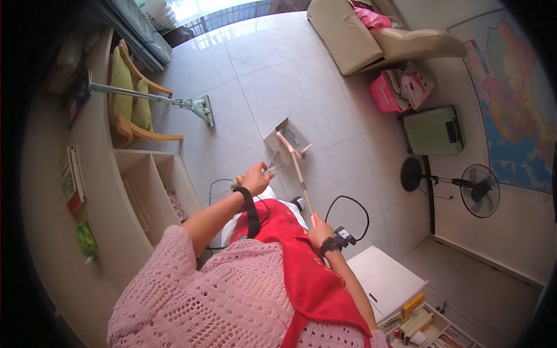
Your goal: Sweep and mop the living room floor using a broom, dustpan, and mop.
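Observation:
My left hand (255, 178) is closed round the grey handle of a long-handled dustpan. The dustpan's pale open pan (303, 138) lies on the tiled floor ahead of my body, with something grey-blue inside that is too small to name. My right hand (319, 231), lower and to the right, grips the long pale pole of a broom (302, 182). Its pinkish head rests at the pan, partly over it. Whether the bristles touch the pan or the floor cannot be made out. Both wrists wear black straps.
Left are a wooden chair (139, 110) with green cushions, a mop (203, 110) and white shelving (139, 180). To the right stand a beige sofa (348, 43), pink box (387, 95), green suitcase (432, 132) and black fan (478, 191). A white cabinet (386, 278) is near my right arm.

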